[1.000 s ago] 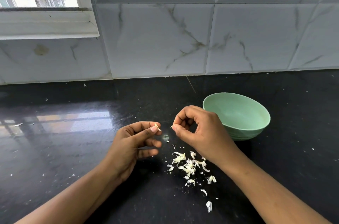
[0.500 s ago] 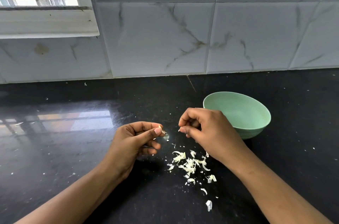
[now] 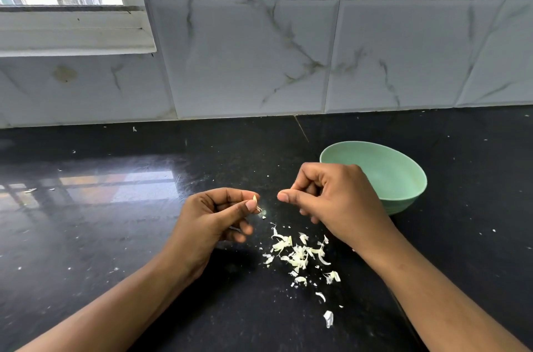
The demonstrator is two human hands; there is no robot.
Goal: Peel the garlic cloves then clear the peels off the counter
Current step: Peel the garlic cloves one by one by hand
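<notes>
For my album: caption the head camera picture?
Left hand pinches a small pale garlic clove near scattered white peels and mint-green bowl.

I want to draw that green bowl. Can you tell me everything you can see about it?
The bowl is pale mint green, round and smooth, like matte plastic. It stands upright on the black counter, toward the right. The inside that shows looks empty. The right hand hides part of its near left rim; whether it touches the bowl cannot be told.
</notes>
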